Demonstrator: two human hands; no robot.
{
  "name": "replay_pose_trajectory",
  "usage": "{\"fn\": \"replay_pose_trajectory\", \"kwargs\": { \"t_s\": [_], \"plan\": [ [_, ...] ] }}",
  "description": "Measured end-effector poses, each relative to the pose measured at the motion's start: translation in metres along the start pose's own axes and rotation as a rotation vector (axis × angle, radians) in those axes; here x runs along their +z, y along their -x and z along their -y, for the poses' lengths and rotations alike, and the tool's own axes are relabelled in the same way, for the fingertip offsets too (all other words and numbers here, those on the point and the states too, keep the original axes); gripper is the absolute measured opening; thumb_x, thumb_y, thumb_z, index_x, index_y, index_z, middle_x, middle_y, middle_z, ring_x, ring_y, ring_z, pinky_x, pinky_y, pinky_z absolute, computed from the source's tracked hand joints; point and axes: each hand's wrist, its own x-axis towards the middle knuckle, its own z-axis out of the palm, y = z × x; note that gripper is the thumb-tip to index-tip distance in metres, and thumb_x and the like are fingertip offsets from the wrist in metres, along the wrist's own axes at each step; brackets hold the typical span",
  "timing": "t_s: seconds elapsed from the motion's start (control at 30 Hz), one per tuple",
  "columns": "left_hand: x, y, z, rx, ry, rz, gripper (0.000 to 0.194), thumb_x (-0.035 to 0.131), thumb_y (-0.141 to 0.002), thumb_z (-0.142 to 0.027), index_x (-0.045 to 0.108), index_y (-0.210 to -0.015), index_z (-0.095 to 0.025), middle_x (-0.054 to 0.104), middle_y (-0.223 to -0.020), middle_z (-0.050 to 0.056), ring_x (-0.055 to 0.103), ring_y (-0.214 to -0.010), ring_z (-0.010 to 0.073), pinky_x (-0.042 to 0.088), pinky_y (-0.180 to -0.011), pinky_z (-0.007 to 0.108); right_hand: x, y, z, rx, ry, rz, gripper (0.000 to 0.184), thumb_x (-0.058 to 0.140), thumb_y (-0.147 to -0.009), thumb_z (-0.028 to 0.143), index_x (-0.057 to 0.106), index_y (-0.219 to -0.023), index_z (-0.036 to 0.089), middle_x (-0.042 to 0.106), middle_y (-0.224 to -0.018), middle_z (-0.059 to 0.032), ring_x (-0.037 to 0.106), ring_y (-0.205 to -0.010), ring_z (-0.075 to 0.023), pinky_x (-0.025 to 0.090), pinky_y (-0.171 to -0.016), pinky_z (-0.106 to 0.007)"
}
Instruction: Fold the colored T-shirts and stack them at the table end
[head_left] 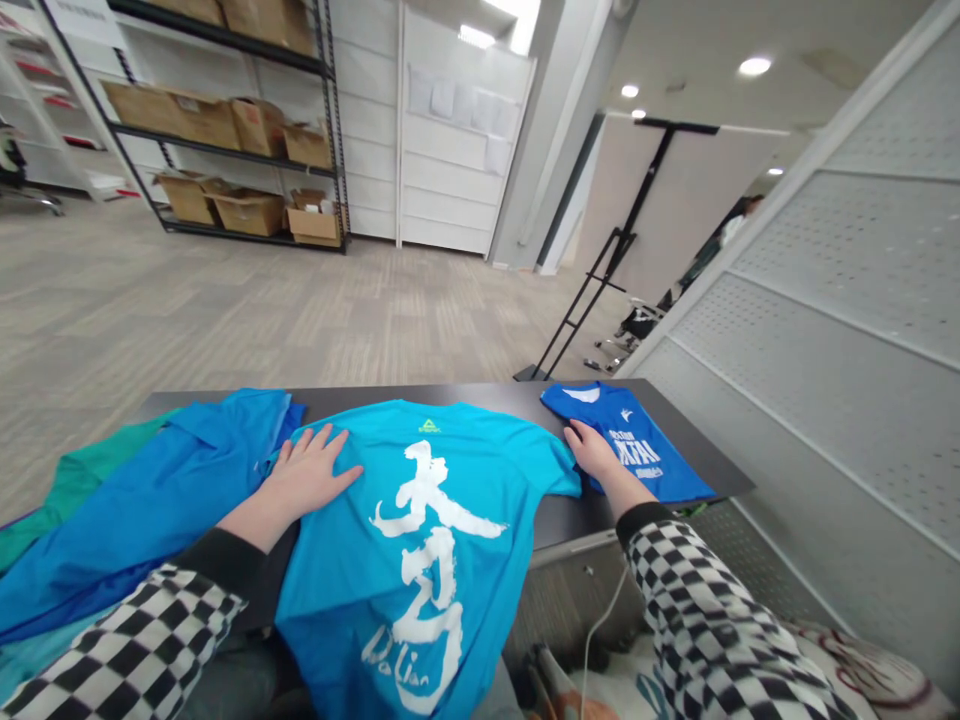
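Note:
A bright cyan T-shirt [457, 470] with large white lettering lies spread on a dark table [495, 395], its lower part hanging over the near edge. My left hand [307, 475] rests flat and open on the shirt's left shoulder. My right hand [592, 450] lies on the shirt's right sleeve, fingers stretched out, right beside a folded royal-blue shirt [637, 445] with white print. Both my sleeves are black-and-white checked.
A heap of blue [150, 490] and green shirts [75, 475] lies at the table's left. A white perforated partition [840, 330] runs along the right. A black stand [600, 270] and shelves with cardboard boxes [240, 130] stand beyond on the carpeted floor.

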Motion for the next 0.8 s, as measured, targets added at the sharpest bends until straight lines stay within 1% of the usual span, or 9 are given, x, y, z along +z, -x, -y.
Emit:
{"fn": "replay_pose_trajectory", "kwargs": {
  "t_s": [0.13,0.27,0.37,0.43,0.5,0.57,0.67,0.73,0.8],
  "plan": [
    [-0.003,0.023,-0.030,0.115,-0.001,-0.142,0.070,0.048,-0.106,-0.058,0.063,-0.162,-0.019,0.045,-0.179,0.017,0.033,-0.169,0.0434,0.019,-0.139,0.064,-0.024,0.007,-0.013,-0.023,-0.029,-0.174,0.055,0.044,-0.106,0.042,0.079,-0.139,0.017,0.079,-0.140,-0.0163,0.072,-0.133,-0.0336,0.052,-0.121,-0.047],
    [0.004,0.048,-0.064,0.204,0.104,-0.162,0.060,0.047,-0.109,-0.053,0.067,-0.158,-0.024,0.051,-0.176,0.012,0.039,-0.168,0.0389,0.022,-0.139,0.063,-0.038,0.003,-0.033,0.020,0.015,-0.303,0.061,0.041,-0.104,0.042,0.071,-0.150,0.013,0.075,-0.146,-0.0196,0.068,-0.138,-0.0350,0.048,-0.124,-0.050],
    [0.017,0.061,-0.077,0.224,0.101,-0.127,0.062,0.047,-0.110,-0.055,0.062,-0.163,-0.027,0.048,-0.178,0.009,0.036,-0.169,0.0369,0.021,-0.140,0.063,-0.029,0.001,-0.050,0.177,0.121,-0.176,0.078,0.047,-0.103,0.054,0.054,-0.167,0.011,0.053,-0.171,-0.0239,0.049,-0.159,-0.0420,0.035,-0.133,-0.062],
    [0.025,0.065,-0.079,0.232,0.075,-0.122,0.065,0.047,-0.110,-0.057,0.059,-0.166,-0.027,0.044,-0.180,0.009,0.033,-0.171,0.0364,0.019,-0.141,0.063,-0.015,0.003,-0.057,0.244,0.183,-0.035,0.092,0.053,-0.100,0.070,0.044,-0.174,0.017,0.036,-0.182,-0.0222,0.034,-0.167,-0.0478,0.024,-0.133,-0.074],
    [0.031,0.067,-0.078,0.236,0.051,-0.136,0.066,0.047,-0.110,-0.057,0.058,-0.167,-0.026,0.042,-0.181,0.008,0.031,-0.172,0.0359,0.018,-0.141,0.062,-0.003,0.007,-0.058,0.249,0.209,0.053,0.101,0.054,-0.096,0.082,0.040,-0.177,0.022,0.028,-0.186,-0.0204,0.026,-0.170,-0.0507,0.017,-0.132,-0.080],
    [0.032,0.067,-0.078,0.230,0.041,-0.151,0.066,0.047,-0.109,-0.057,0.058,-0.167,-0.027,0.042,-0.181,0.007,0.031,-0.172,0.0351,0.018,-0.141,0.061,0.003,0.009,-0.055,0.222,0.192,0.062,0.101,0.050,-0.098,0.083,0.040,-0.177,0.022,0.025,-0.187,-0.0202,0.023,-0.171,-0.0509,0.016,-0.132,-0.081],
    [0.031,0.067,-0.078,0.227,0.041,-0.163,0.066,0.047,-0.109,-0.057,0.058,-0.167,-0.027,0.043,-0.181,0.007,0.031,-0.172,0.0350,0.018,-0.141,0.060,0.000,0.008,-0.054,0.173,0.120,-0.016,0.082,0.035,-0.110,0.070,0.047,-0.174,0.019,0.034,-0.184,-0.0199,0.029,-0.170,-0.0462,0.020,-0.134,-0.075],
    [0.031,0.067,-0.078,0.229,0.030,-0.163,0.066,0.047,-0.109,-0.056,0.059,-0.166,-0.026,0.044,-0.180,0.007,0.032,-0.171,0.0355,0.019,-0.141,0.061,-0.006,0.007,-0.060,0.169,0.096,-0.036,0.071,0.026,-0.114,0.054,0.055,-0.168,0.017,0.050,-0.174,-0.0215,0.044,-0.164,-0.0407,0.028,-0.135,-0.067],
    [0.032,0.067,-0.078,0.230,0.014,-0.166,0.067,0.046,-0.109,-0.057,0.060,-0.165,-0.025,0.045,-0.180,0.008,0.033,-0.171,0.0358,0.020,-0.140,0.061,-0.011,0.009,-0.072,0.181,0.097,-0.012,0.064,0.029,-0.114,0.044,0.061,-0.162,0.017,0.061,-0.165,-0.0209,0.053,-0.158,-0.0370,0.034,-0.133,-0.062]
  ]
}}
